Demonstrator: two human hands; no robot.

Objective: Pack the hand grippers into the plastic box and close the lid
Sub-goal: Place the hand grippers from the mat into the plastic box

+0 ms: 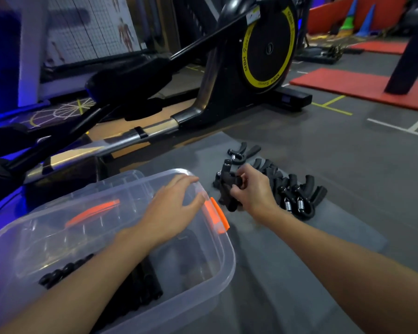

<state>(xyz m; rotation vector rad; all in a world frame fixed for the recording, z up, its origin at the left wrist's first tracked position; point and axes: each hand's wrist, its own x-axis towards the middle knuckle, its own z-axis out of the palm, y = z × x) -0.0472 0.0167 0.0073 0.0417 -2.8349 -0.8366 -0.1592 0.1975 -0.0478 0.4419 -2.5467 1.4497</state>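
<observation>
A clear plastic box (223,266) with orange latches (219,214) stands on the floor at lower left, with several black hand grippers (145,283) lying inside it. My left hand (176,208) hovers over the box's far right corner, fingers spread and holding nothing. Just right of the box, my right hand (253,189) grips a bunch of black hand grippers (227,186) lifted off the floor. Several more hand grippers (297,191) lie in a row on the grey mat behind that hand, and one lies apart (243,151) farther back.
The clear lid (87,201) leans behind the box. An exercise machine with a yellow-ringed flywheel (266,47) and its metal rail (121,141) run along the left and back. Red mats (348,85) lie at the far right. A black post (408,56) stands on one.
</observation>
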